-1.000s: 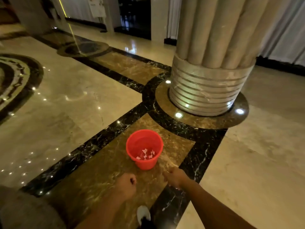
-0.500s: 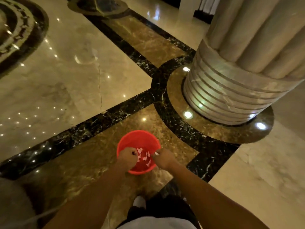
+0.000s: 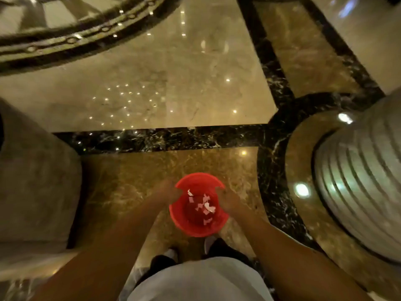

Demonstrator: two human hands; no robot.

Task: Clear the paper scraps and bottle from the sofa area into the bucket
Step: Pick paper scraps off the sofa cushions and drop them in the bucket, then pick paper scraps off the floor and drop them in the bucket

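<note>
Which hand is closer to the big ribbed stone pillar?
Right. The right hand is on the red plastic bucket's pillar-side rim; the left hand is on the far rim from the ribbed stone pillar.

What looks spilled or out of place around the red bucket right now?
Nothing stands out. The paper scraps lie inside the red bucket, which both hands, left hand and right hand, grip at the rim. The marble floor around it shows no scraps.

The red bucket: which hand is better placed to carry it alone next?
Neither clearly. Left hand and right hand each sit at opposite sides of the red bucket rim. Perhaps the left, since the sofa is on that side. Blur hides both grips.
</note>
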